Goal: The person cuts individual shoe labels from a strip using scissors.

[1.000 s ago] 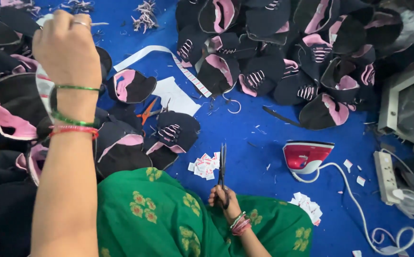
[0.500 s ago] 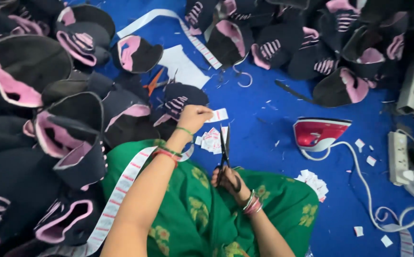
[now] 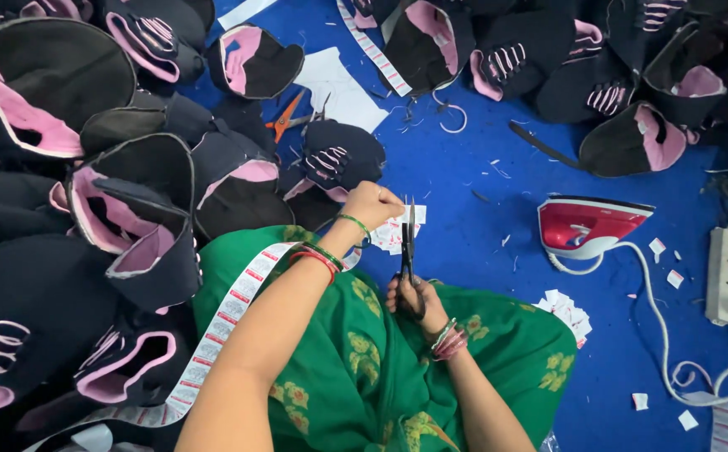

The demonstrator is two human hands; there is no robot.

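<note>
My right hand [image 3: 414, 301] grips black scissors [image 3: 407, 243] whose blades point away from me. My left hand [image 3: 371, 203] is closed on the end of a long white label strip [image 3: 222, 322] that runs back along my forearm and over my green patterned lap [image 3: 356, 368]. The strip's end meets the scissor blades just above a small heap of cut white labels [image 3: 393, 234] on the blue floor.
Black and pink cap pieces [image 3: 88, 167] are piled at the left and along the top [image 3: 615, 67]. Orange-handled scissors [image 3: 290, 117] lie by white paper. A red iron [image 3: 586, 226], its white cord, a power strip [image 3: 724, 276] and more cut labels [image 3: 566, 311] sit at the right.
My left hand came down from high at the left to the scissors, bringing the label strip with it. The view tilted toward my lap.
</note>
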